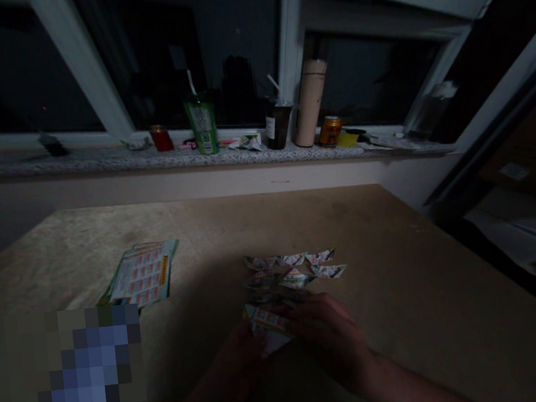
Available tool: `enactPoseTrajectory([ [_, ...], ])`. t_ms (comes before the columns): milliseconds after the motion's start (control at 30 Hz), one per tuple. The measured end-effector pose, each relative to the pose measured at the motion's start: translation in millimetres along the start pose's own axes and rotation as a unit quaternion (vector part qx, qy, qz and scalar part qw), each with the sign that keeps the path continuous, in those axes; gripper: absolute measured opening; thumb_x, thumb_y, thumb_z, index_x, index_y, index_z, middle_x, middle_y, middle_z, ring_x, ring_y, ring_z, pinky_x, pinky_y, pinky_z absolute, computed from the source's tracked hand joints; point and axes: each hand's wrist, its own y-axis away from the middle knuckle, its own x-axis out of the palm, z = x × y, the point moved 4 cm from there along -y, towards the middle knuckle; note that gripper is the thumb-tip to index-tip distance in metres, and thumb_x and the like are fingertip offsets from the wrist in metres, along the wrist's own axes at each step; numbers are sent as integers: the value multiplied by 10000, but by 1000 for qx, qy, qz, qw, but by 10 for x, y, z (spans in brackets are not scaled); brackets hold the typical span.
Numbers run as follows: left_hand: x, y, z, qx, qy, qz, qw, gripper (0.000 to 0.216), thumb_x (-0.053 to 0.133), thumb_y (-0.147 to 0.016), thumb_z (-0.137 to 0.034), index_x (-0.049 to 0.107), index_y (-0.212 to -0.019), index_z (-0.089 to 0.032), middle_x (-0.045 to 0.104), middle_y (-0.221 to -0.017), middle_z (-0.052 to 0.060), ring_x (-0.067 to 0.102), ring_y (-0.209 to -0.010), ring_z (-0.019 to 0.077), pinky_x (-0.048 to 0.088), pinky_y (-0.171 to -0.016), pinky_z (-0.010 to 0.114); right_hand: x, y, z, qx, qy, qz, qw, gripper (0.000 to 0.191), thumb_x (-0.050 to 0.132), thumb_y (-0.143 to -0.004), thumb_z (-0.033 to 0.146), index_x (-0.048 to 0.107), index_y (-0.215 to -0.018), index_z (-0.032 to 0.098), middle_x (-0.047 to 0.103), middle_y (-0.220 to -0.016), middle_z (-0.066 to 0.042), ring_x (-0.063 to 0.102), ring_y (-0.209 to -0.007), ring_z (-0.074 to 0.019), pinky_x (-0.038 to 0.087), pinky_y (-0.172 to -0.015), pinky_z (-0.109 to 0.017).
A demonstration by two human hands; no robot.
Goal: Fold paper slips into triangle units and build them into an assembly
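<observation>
Both my hands meet over a folded piece of printed paper (268, 327) on the brown table (397, 264). My left hand (242, 349) grips its lower left side, fingers closed on it. My right hand (331, 334) lies over its right part, fingers curled and pressing on the paper. Just beyond the hands lie several small folded paper boats (293, 269) in two rows. A stack of printed leaflets (142, 275) lies to the left on the table. The scene is dark.
A stone windowsill (103, 159) runs along the back with a green cup with a straw (202, 124), a dark cup (277, 124), a tall beige flask (310, 102), a red can (161, 138) and a yellow can (330, 132). The table's right edge drops to a dark floor.
</observation>
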Motion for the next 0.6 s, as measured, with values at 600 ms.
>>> enactPoseTrajectory([
  [600, -59, 38, -78, 10, -186, -68, 980, 217, 672, -818, -308, 700, -984, -171, 732, -998, 52, 628, -980, 260, 451, -859, 333, -109, -81, -60, -41, -11, 148, 988, 297, 642, -845, 191, 622, -1135, 250, 698, -961, -39, 593, -868, -191, 486, -714, -324],
])
